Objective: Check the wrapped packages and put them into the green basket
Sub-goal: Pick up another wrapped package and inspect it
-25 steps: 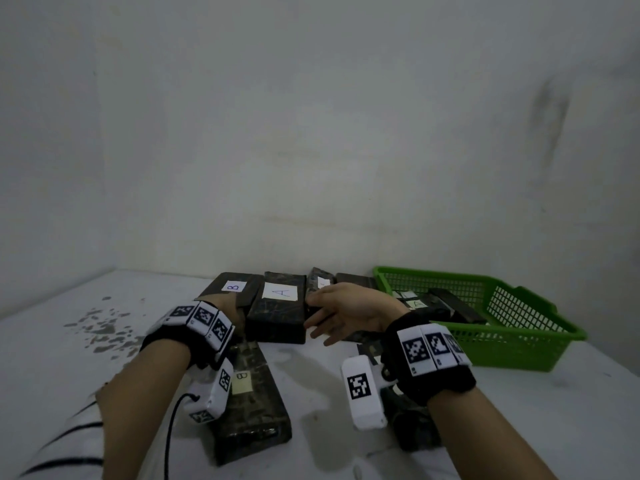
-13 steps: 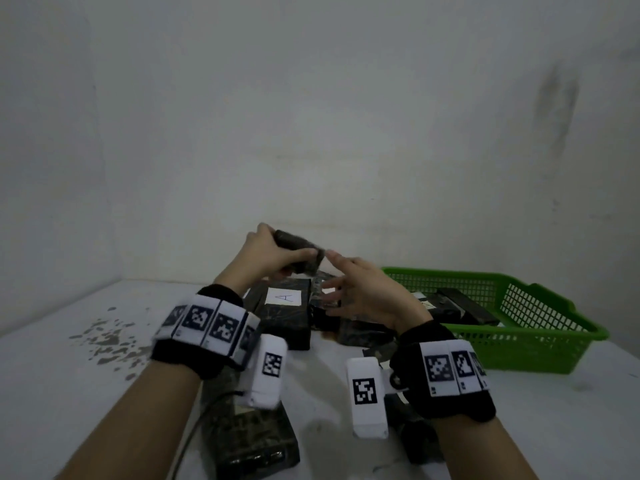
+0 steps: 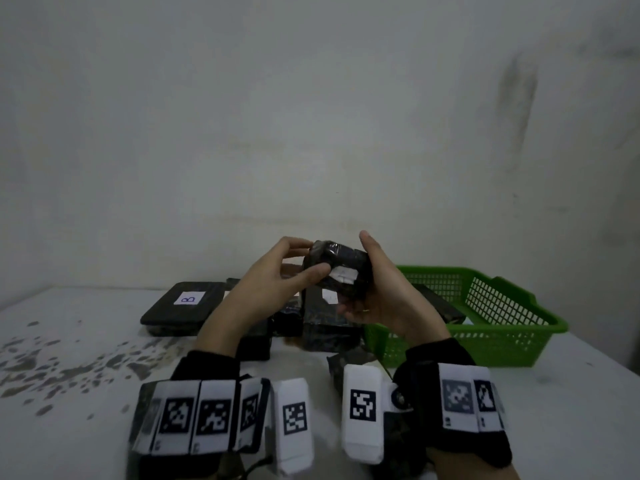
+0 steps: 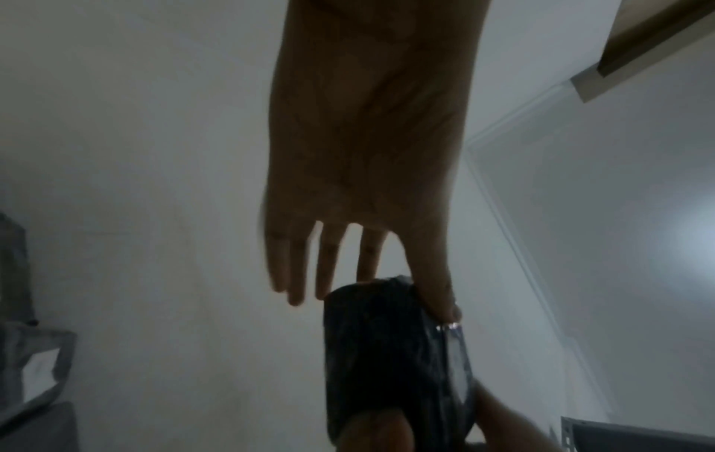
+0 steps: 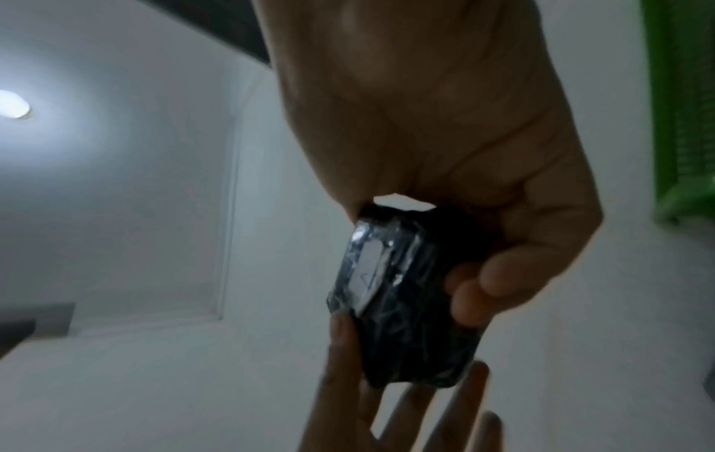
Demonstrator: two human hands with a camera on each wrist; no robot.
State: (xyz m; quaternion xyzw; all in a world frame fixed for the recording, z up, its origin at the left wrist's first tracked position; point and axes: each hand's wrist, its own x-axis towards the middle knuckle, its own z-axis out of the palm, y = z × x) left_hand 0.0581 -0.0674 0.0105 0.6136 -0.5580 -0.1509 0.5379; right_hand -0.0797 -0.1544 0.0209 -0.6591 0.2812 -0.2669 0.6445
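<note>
A small black wrapped package [image 3: 341, 259] with a white label is held up in the air above the table by both hands. My left hand [image 3: 304, 261] pinches its left end, thumb in front and fingers on top. My right hand [image 3: 367, 271] grips its right side, thumb up and fingers curled underneath. The left wrist view shows the package [image 4: 390, 351] under my left hand [image 4: 360, 183]. In the right wrist view my right hand [image 5: 445, 122] curls round the package [image 5: 402, 290]. The green basket [image 3: 512, 327] stands at the right with dark packages inside.
More black wrapped packages lie on the white table: one labelled B [image 3: 183, 306] at the left, another [image 3: 325, 323] right below the hands, and others near my wrists. A wall closes the back. Dark stains [image 3: 69, 362] mark the table at the left.
My left hand picked the small package out of the row and raised it. My right hand came up from the table and took hold of its other side.
</note>
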